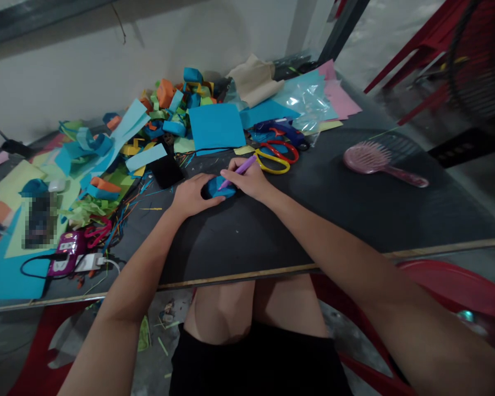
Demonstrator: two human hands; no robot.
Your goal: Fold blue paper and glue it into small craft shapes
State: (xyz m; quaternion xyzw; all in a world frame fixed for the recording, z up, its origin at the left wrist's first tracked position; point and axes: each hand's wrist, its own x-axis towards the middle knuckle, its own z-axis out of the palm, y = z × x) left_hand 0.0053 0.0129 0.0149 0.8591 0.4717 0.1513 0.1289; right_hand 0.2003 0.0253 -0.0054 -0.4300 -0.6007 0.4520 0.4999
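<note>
A small blue paper piece point(226, 191) lies on the dark table between my hands. My left hand point(193, 196) curls around its left side, thumb along the near edge and fingers at the far edge. In my right hand point(249, 177) is a purple pen point(240, 171), slanted down to the left with its tip at the blue paper. Just beyond my right hand rest scissors with red and yellow handles point(274, 163); their blades are hidden. A flat sheet of blue paper point(216, 126) lies farther back.
Folded paper pieces in several colours point(169, 104) are heaped at the back. A pink hairbrush point(365, 158) lies on the right, near a dark fan point(482, 71). A purple power strip point(68, 250) with plugs and cables sits front left. The table's front edge point(247, 275) runs before my lap.
</note>
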